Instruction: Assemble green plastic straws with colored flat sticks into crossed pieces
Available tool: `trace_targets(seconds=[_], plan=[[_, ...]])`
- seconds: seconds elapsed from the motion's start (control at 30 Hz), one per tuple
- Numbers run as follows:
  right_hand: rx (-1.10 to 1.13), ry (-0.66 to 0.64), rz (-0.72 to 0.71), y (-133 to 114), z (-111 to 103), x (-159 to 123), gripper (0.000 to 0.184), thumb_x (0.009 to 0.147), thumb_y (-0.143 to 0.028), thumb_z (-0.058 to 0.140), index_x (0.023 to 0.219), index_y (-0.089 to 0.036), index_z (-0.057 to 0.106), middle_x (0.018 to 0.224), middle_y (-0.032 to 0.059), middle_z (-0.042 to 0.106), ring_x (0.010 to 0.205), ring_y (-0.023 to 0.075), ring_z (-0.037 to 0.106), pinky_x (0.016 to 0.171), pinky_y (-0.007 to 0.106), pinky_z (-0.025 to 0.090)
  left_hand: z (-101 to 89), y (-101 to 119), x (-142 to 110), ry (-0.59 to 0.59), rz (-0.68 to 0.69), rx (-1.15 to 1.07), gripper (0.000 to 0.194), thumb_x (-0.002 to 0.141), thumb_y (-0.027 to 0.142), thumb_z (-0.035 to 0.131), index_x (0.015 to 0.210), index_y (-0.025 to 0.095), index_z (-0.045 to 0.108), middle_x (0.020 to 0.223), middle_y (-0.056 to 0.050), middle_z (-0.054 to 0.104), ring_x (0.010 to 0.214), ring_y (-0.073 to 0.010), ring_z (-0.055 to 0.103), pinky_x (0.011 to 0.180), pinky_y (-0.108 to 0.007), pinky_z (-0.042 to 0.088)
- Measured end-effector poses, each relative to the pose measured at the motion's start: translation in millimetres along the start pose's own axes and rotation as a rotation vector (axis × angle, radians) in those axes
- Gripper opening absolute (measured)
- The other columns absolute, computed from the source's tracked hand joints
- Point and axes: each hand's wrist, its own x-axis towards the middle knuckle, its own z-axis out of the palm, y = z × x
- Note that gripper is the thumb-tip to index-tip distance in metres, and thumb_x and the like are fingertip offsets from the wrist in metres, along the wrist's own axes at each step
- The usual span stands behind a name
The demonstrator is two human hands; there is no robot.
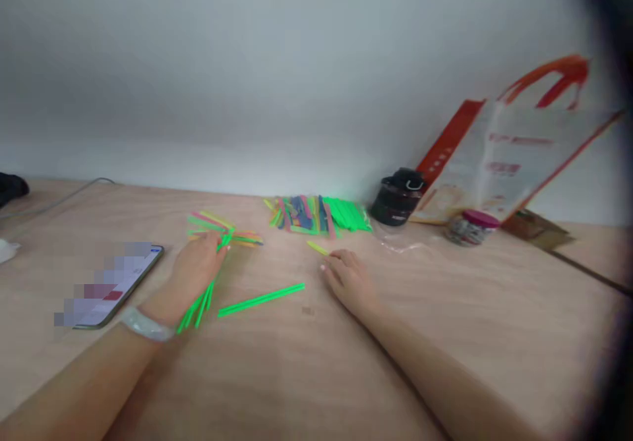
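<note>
On the desk (277, 388), right of the phone (132, 275), the left hand (198, 266) grips green sticks (204, 301); loosened fingers could let them splay into the coloured sticks (247, 238) toward the back edge. A green pair (261, 300) lies between the hands. The right hand (352, 279) curls at a yellow stick (316, 248); blur hides whether it pinches. The desk's near edge is cut off.

The phone (129, 281) lies left of the sticks (261, 301), the jar (469, 228) to their right.

Loose, slanting bunch of green sticks (206, 301)
</note>
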Motion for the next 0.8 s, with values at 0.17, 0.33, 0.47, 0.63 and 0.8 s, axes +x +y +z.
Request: trace_targets(seconds=[0.17,0.33,0.47,0.63,0.8], plan=[[0.106,-0.006,-0.031,-8.8,-3.3,-1.8,0.028,0.088,-0.029,0.040,0.099,-0.019,0.064,0.101,0.0103,0.058,0.097,0.0215,0.052,0.087,0.036,0.042,-12.2,-0.3,2.4,-0.023,0.001,-0.099,0.019,0.086,0.027,0.042,0.088,0.016,0.057,0.090,-0.008,0.064,0.080,-0.0187,0.060,0.069,-0.028,0.043],[0.427,0.034,0.053,-25.7,-6.6,-2.7,0.028,0.089,-0.034,0.040,0.089,-0.019,0.064,0.091,0.0081,0.061,0.090,0.0196,0.055,0.083,0.034,0.044,-20.2,23.0,-13.4,0.044,0.069,-0.203,0.018,0.087,0.030,0.041,0.090,0.018,0.055,0.084,-0.004,0.065,0.076,-0.0184,0.060,0.065,-0.028,0.043],[0.779,-0.103,0.251,-51.1,-10.3,-9.3,0.041,0.090,-0.045,0.034,0.076,-0.018,0.062,0.070,0.0029,0.060,0.069,0.0156,0.056,0.064,0.028,0.044,-9.1,56.3,-43.6,0.034,0.373,-0.351,0.016,0.090,0.026,0.039,0.090,0.019,0.054,0.088,-0.003,0.063,0.082,-0.0182,0.059,0.072,-0.030,0.044],[1.021,-0.286,0.344,-77.9,-16.1,-17.4,0.034,0.085,-0.046,0.044,0.068,-0.018,0.056,0.058,-0.0017,0.052,0.055,0.0111,0.048,0.052,0.023,0.038,19.4,76.8,-69.7,0.042,0.583,-0.329,0.017,0.092,0.022,0.036,0.093,0.020,0.053,0.089,-0.004,0.059,0.085,-0.0191,0.056,0.076,-0.035,0.046],[1.180,-0.292,0.514,-83.2,-12.9,-17.7,0.024,0.079,-0.042,0.052,0.081,-0.018,0.057,0.055,-0.0055,0.046,0.046,0.0079,0.041,0.044,0.020,0.032,37.4,77.8,-71.1,0.085,0.638,-0.334,0.018,0.092,0.020,0.034,0.097,0.019,0.051,0.094,-0.004,0.058,0.088,-0.0185,0.056,0.081,-0.036,0.047]])
